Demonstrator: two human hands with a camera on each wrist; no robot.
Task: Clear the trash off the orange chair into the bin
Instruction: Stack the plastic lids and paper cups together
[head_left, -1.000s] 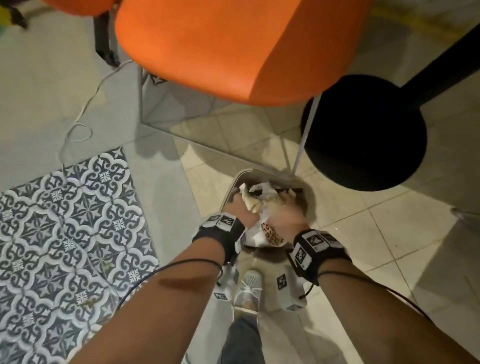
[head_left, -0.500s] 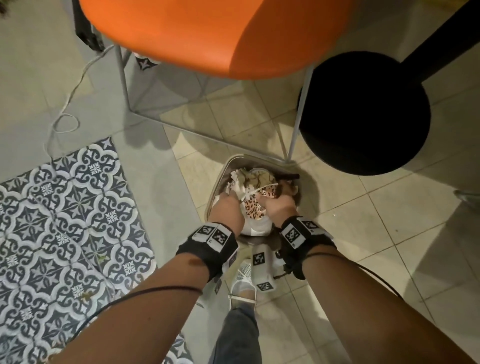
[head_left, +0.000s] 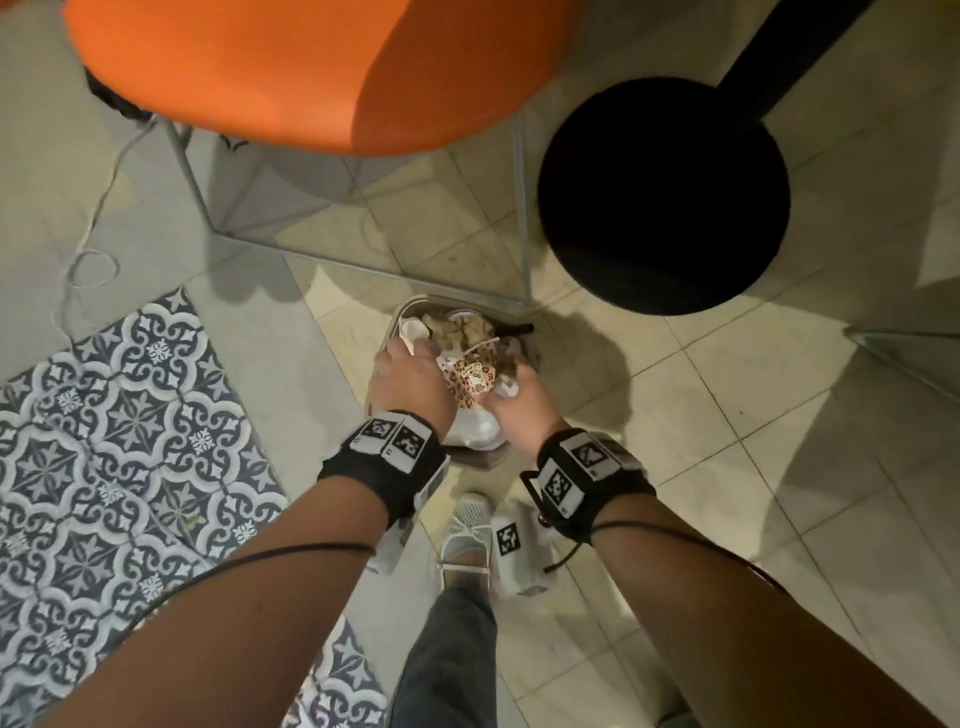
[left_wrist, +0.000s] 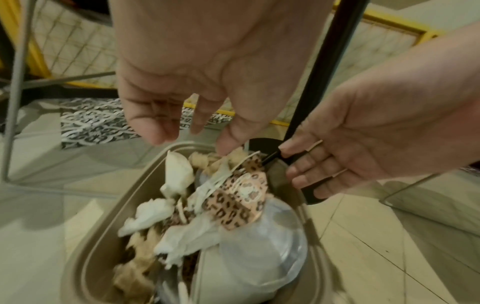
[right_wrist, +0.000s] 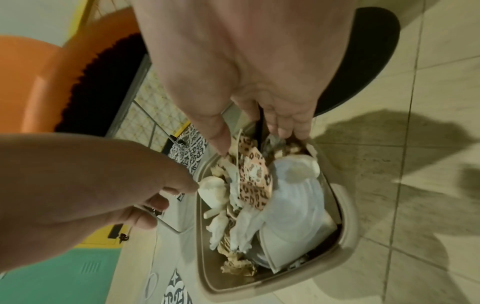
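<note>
A beige bin (head_left: 410, 307) stands on the floor just in front of the orange chair (head_left: 249, 67). It is full of trash: a leopard-print mask (left_wrist: 233, 201) on top, crumpled tissues (left_wrist: 148, 214) and a clear plastic lid (left_wrist: 272, 246). Both hands hover over the bin's mouth. My left hand (left_wrist: 192, 137) hangs with relaxed fingers and holds nothing, its thumb just above the heap. My right hand (right_wrist: 254, 139) points its straight fingers down at the mask (right_wrist: 253, 181) and grips nothing. No trash shows on the visible part of the chair seat.
A black round table base (head_left: 665, 197) with its pole sits right of the bin. The chair's grey metal legs (head_left: 522, 208) stand just behind it. A white cable (head_left: 93, 218) and patterned tiles (head_left: 104, 441) lie to the left. My white shoe (head_left: 467, 525) is at the bin's near side.
Both hands held the bundle of trash over the bin, pushed it down in, and have let go. The trash now lies in the bin and the fingers have opened.
</note>
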